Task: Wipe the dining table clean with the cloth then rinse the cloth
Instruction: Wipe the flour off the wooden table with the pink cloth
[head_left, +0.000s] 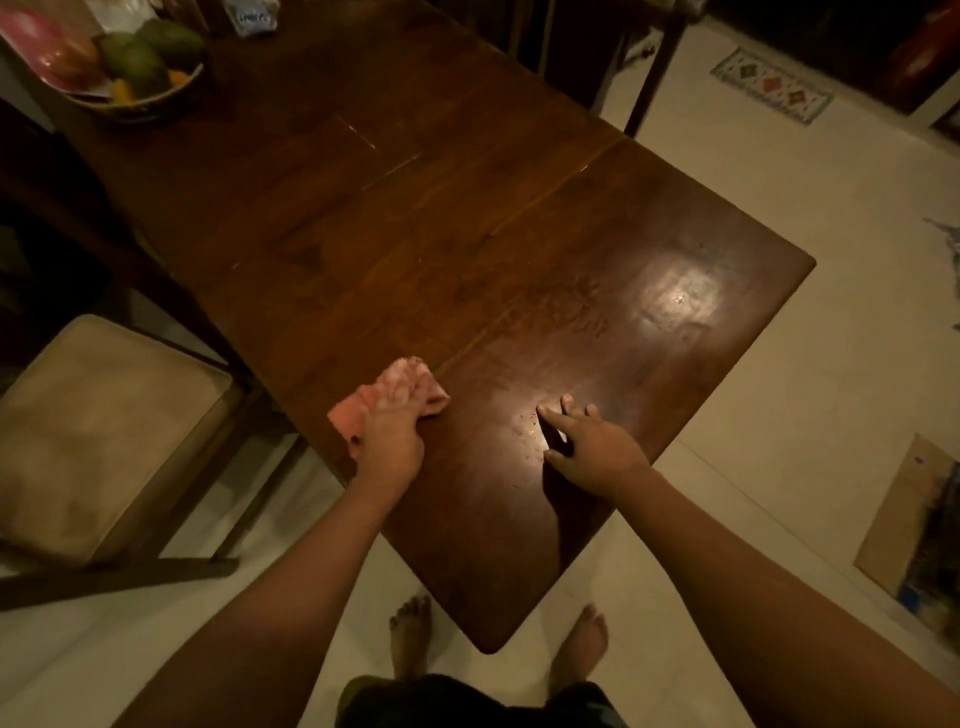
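1. Forearms reach in from the bottom edge. The left hand (389, 441) has its fingers curled over a bunched pink cloth (387, 395) and presses it onto the table (519, 234) close to the near left edge.
2. The right hand (592, 447) holds nothing. Its fingers are spread wide with the tips resting on the wood just right of the cloth, probably to brace the body.
3. Small specks (519, 431) dot the wood around those fingertips, and more specks and smears show farther out near the bright patch of glare. This near end does not look clean yet.
4. Farther up, the wood is darker and plainer, and I cannot tell whether it has been wiped. A fruit bowl (156, 106) sits at the far left corner, well apart from the cloth.
5. My judgement is that the wiping is under way but not finished. The speckled near end needs passes, and perhaps the stretch toward the bowl does too.
6. Rinsing has not begun, since the cloth is on the table and no tap or sink is in view.
7. A cushioned chair (104, 431) stands just left of the table, and bare feet (410, 634) are on the pale floor below the near corner.
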